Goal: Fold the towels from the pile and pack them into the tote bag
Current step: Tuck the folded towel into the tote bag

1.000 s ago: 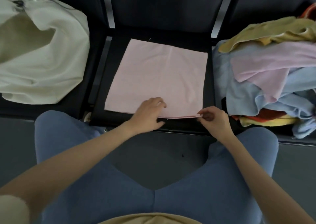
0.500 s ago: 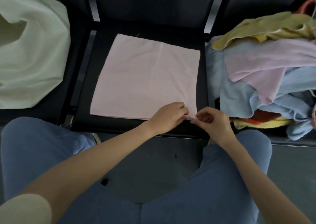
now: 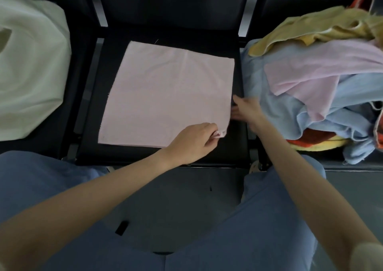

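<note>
On the middle seat (image 3: pixel 238 144) lies the pink towel (image 3: pixel 165 96); my left hand (image 3: pixel 192 144) pinches its near right corner, while my right hand (image 3: pixel 246 110), blurred, fingers unclear, reaches its right edge. I'd lift both corners together, fold evenly.

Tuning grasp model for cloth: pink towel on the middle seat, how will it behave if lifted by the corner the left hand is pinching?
Likely floppy: the pink towel bunches where the left hand pinches its near right corner. Probably light, since it lies thin and flat on the seat. Lifted by one corner it would likely drape and lose its fold; the right hand is blurred at its right edge, grip unclear.
</note>
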`<state>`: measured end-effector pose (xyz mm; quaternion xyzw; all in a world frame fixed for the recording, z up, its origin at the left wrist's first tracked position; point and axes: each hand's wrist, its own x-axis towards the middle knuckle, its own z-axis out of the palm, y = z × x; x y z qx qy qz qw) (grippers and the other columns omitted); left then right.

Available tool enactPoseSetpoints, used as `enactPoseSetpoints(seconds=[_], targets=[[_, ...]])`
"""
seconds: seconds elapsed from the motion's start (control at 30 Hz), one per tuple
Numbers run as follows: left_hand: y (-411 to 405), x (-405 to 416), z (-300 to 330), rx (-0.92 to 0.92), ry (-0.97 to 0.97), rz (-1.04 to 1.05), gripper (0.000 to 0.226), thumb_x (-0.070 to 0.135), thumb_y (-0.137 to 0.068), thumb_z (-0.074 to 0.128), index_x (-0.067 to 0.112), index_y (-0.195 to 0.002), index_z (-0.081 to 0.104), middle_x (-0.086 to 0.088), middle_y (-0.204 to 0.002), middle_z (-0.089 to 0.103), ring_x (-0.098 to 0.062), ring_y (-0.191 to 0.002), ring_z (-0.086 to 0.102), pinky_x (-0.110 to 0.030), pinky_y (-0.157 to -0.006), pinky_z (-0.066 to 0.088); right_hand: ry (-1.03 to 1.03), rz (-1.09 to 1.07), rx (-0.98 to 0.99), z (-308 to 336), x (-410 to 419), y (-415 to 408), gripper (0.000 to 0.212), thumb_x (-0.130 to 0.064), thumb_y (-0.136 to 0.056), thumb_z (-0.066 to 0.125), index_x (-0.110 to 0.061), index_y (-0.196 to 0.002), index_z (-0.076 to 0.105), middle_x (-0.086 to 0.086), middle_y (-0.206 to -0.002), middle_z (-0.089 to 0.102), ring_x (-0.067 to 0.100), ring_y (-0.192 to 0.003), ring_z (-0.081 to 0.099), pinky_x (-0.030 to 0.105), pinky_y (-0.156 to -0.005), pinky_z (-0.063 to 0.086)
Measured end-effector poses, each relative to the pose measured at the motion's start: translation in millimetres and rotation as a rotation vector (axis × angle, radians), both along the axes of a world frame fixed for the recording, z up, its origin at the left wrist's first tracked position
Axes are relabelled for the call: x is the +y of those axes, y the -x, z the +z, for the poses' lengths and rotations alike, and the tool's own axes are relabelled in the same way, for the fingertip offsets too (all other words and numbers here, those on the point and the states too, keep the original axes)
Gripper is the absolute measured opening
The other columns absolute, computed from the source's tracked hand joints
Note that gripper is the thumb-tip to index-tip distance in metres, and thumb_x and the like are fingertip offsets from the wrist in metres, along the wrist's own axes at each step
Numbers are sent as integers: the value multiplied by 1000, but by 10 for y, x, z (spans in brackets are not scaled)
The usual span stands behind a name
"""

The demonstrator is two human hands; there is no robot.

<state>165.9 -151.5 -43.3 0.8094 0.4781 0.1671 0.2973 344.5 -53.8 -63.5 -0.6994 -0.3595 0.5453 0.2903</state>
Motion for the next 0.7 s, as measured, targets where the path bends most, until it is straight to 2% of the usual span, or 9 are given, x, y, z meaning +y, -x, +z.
enactPoseSetpoints(seconds=[0.1,0.23,0.3,0.37,0.43,0.47,0.53,0.63,0.7], targets=[[35,45,34,-74,167,90,15,22,-90,59,13,-80,54,2,-68,59,-12,-56,52,-27,-53,38,-56,-49,-61,-54,543,51,25,-11,-86,68,-8,-74,46,14,-84,61,17,-63,66,26,-51,55],[101,109,64,-213,417,181,17,12,-81,63,10,-68,53,-4,-64,62,-21,-59,60,-38,-57,50,-144,-93,-216,-89,1056,137,25,-18,-78,76,-5,-83,55,11,-100,64,23,-92,65,36,-78,58],[126,151,81,-255,560,227,22,7,-79,62,11,-62,49,5,-58,53,-8,-54,53,-27,-54,49,-158,-39,-361,-84,1172,202,32,-22,-80,73,0,-99,60,5,-100,61,15,-93,60,26,-73,53],[131,175,107,-243,674,254,24,3,-79,60,8,-61,46,8,-54,43,-1,-50,43,-12,-49,36,-160,15,-460,-97,1235,221,36,-18,-81,70,7,-106,63,8,-101,65,18,-94,63,25,-62,50],[133,191,115,-251,782,276,22,3,-78,58,8,-60,47,6,-53,42,-5,-53,44,-12,-54,34,-176,35,-473,-113,1225,181,26,-10,-78,67,10,-95,66,12,-90,66,21,-82,63,33,-65,53],[137,198,114,-260,827,284,23,3,-78,59,10,-58,49,4,-54,45,-9,-58,49,-16,-60,38,-195,24,-470,-113,1199,144,14,-8,-76,66,6,-78,65,8,-74,60,18,-68,57,35,-61,51],[128,194,157,-304,924,282,30,1,-78,61,14,-51,56,0,-57,55,-20,-67,62,-27,-75,50,-221,-20,-432,-106,1167,40,31,-7,-73,64,-12,-51,43,-1,-56,40,10,-50,37,28,-48,36],[92,171,287,-427,1054,210,39,-5,-79,66,16,-47,64,-5,-61,63,-32,-80,68,-37,-92,54,-219,-185,-266,18,1094,-69,35,-8,-74,68,-16,-55,39,1,-58,45,12,-48,43,19,-37,33],[75,139,379,-470,1081,172,21,-5,-80,69,8,-63,72,-14,-74,69,-31,-86,69,-39,-93,54,-190,-318,-94,124,1066,-86,31,-6,-75,68,-13,-59,43,4,-56,48,10,-40,44,16,-36,32]])
